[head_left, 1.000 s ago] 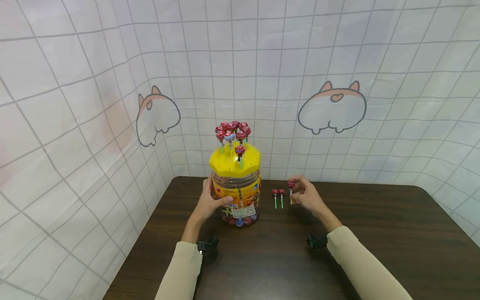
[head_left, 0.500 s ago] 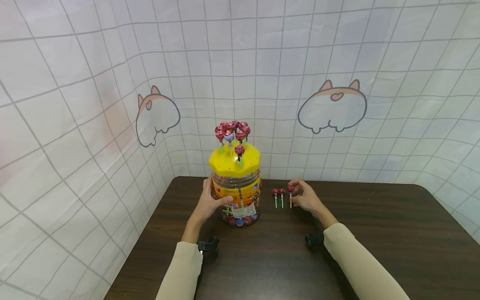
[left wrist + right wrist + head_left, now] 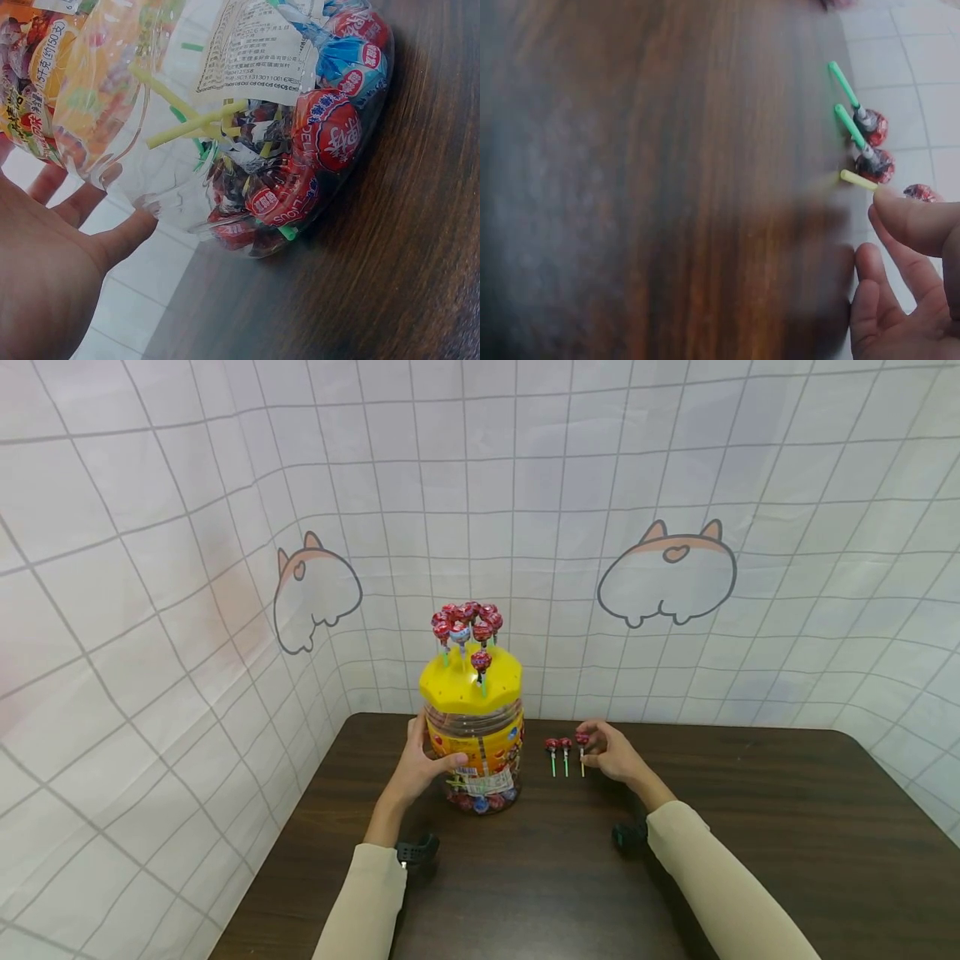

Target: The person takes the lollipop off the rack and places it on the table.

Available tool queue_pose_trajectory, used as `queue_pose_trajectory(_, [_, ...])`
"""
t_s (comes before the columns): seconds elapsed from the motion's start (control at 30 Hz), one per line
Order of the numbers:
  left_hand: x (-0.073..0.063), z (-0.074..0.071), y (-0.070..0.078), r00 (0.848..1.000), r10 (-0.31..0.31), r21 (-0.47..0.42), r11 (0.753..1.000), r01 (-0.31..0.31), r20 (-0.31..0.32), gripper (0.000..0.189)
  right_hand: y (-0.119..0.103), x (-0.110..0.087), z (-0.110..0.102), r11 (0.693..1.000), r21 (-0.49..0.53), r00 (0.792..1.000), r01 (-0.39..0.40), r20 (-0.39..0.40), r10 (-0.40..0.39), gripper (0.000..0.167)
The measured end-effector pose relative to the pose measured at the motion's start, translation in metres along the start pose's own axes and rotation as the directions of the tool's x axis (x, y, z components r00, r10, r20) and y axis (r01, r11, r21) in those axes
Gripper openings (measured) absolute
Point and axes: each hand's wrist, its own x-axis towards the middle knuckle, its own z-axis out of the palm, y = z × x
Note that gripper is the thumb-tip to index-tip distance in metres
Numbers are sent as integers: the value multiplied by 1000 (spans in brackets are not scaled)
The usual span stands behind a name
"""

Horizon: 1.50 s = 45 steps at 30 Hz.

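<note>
A clear plastic candy jar [image 3: 480, 747] with a yellow lid [image 3: 450, 687] stands upright on the left part of the table. Several wrapped lollipops [image 3: 459, 632] stick up from the lid, heads on top. My left hand [image 3: 417, 767] holds the jar's left side, thumb across its front label. Through the wall in the left wrist view, red and blue lollipops [image 3: 326, 131] show at the bottom. To the right of the jar, my right hand [image 3: 617, 755] pinches a red lollipop by its yellow stick [image 3: 857, 180]. Two green-stick lollipops [image 3: 558, 757] lie side by side just left of that hand.
The dark wooden table [image 3: 540, 877] ends at the back against a white gridded cloth [image 3: 480, 485] with cartoon animal prints. More of this cloth hangs along the left side. Both wrists wear black bands [image 3: 417, 850].
My right hand and its yellow-stick lollipop have come slightly lower, level with the two lying lollipops, then held still. My left hand and the jar stay in place.
</note>
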Motion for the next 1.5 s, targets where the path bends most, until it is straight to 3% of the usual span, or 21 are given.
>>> queue_pose_trajectory(1.0, [0, 0, 0, 1000, 2, -5, 1000, -2, 5, 94, 6, 6, -3, 996, -82, 999, -36, 18, 37, 43])
queue_pose_trajectory(1.5, [0, -1, -1, 1000, -2, -3, 1000, 2, 7, 93, 3, 4, -5, 999, -13, 999, -52, 11, 52, 44])
